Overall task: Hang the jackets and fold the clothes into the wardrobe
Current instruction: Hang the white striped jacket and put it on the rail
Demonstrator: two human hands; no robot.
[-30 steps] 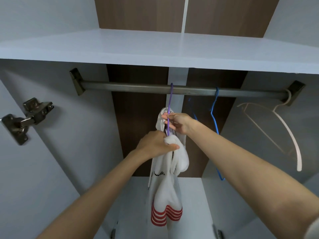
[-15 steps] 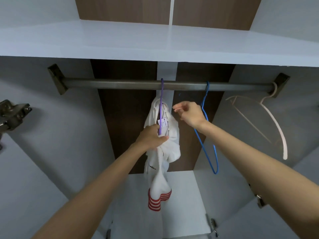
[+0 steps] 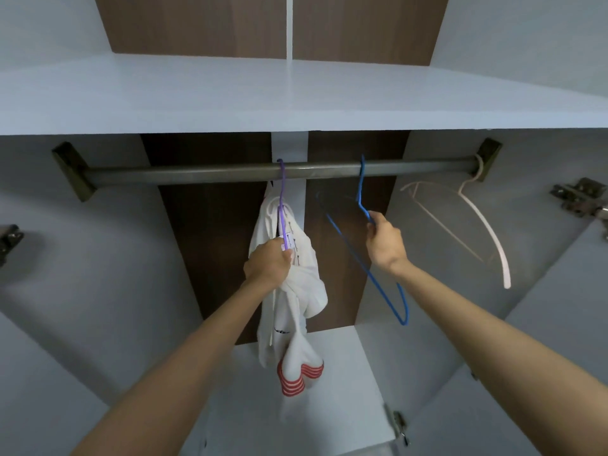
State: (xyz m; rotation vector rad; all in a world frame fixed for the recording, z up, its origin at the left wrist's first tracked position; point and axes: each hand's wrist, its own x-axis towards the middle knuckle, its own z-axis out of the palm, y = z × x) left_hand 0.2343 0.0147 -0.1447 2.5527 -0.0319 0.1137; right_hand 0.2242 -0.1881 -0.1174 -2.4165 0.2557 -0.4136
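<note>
A white jacket [image 3: 297, 301] with red-striped cuffs hangs on a purple hanger [image 3: 282, 205] hooked over the wardrobe rail [image 3: 204, 174]. My left hand [image 3: 268, 263] grips the jacket's collar and the lower end of the purple hanger. To its right an empty blue hanger [image 3: 381, 284] hangs from the same rail. My right hand [image 3: 383, 241] pinches the blue hanger's wire just below its hook.
A pale pink hanger [image 3: 473, 222] hangs at the rail's right end. A white shelf [image 3: 296, 97] spans the wardrobe above the rail. Door hinges [image 3: 579, 195] stick out at the right and left walls. The white wardrobe floor [image 3: 329, 373] lies below.
My right hand has let go of the jacket's hanger, moved right and taken hold of the blue hanger. The left hand stays on the jacket. The camera has tilted slightly.
</note>
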